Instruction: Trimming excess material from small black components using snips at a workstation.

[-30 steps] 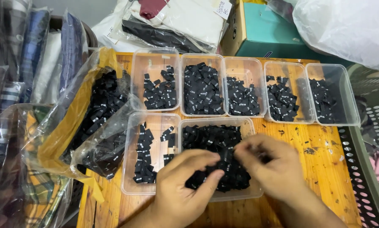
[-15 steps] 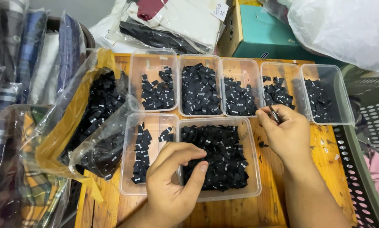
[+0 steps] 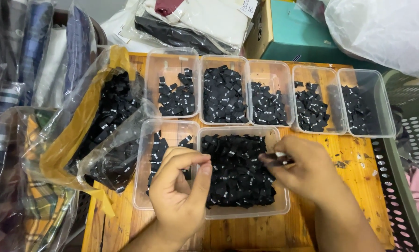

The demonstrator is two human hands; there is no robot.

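The right hand [image 3: 307,170] has come back from the far row of tubs, where it was half a second ago, and now hangs over the right side of the large clear tub [image 3: 244,212] at the near edge of the wooden desk [image 3: 359,158]. Its thumb and fingers are pinched shut on 1 or 2 small black labels [image 3: 275,159], held just above the heap of black labels [image 3: 237,172] that fills this tub. The left hand [image 3: 181,186] has barely moved: it stays at the tub's left wall, fingers curled toward the thumb over the heap's edge, and I cannot tell whether anything sits between them. Judging from that return trip, 1 label has likely been dropped into a far tub and the next is already picked, so the sorting is mid-cycle with a large heap remaining. Left of the big tub is a smaller tub [image 3: 146,196] with few labels. Along the desk's far edge stand 5 tubs [image 3: 270,67] side by side, each partly filled. At the left edge a clear plastic bag [image 3: 102,121] with a yellow lining spills more black labels.
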